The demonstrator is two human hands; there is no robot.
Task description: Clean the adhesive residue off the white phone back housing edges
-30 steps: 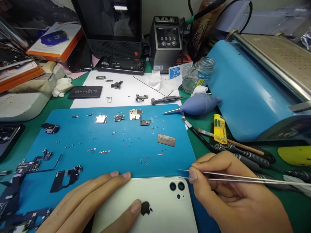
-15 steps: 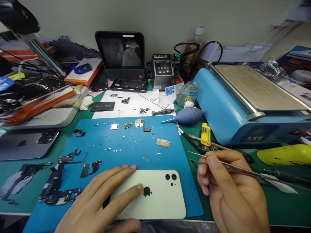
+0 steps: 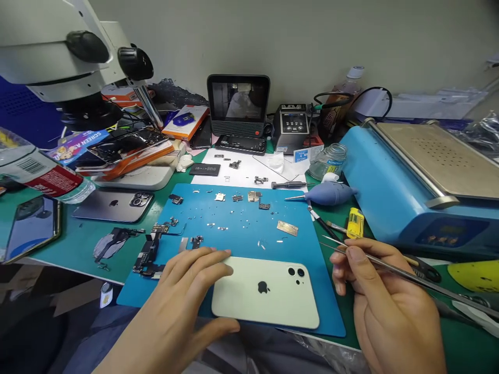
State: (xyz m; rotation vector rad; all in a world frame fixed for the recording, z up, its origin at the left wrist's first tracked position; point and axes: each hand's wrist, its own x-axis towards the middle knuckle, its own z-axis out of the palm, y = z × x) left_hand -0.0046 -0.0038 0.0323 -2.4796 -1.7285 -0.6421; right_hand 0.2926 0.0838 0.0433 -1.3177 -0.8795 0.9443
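A pale green phone (image 3: 268, 309) lies back up near the front of the blue mat (image 3: 241, 213), its camera lenses at the right end. My left hand (image 3: 191, 291) is at the phone's left end, fingers stretched above its far edge and thumb apart below its near edge. Whether the fingertips touch the phone I cannot tell. To the right of the mat, my right hand (image 3: 390, 296) pinches metal tweezers (image 3: 429, 284). Their two thin tips are apart and point left, with nothing between them. Several tiny screws and a metal plate (image 3: 287, 228) lie beyond the phone.
Left of the mat are a dark grey phone (image 3: 113, 204), another phone (image 3: 33, 226) and a bottle (image 3: 47, 174). A microscope (image 3: 86, 67) overhangs the left. A blue air blower (image 3: 331, 193), glass jar (image 3: 329, 161) and blue heating machine (image 3: 393, 182) stand at right.
The view has swung left, bringing the microscope and bottle into sight. My left hand has drawn back from the phone's back toward its left end. The tweezers stay in my right hand.
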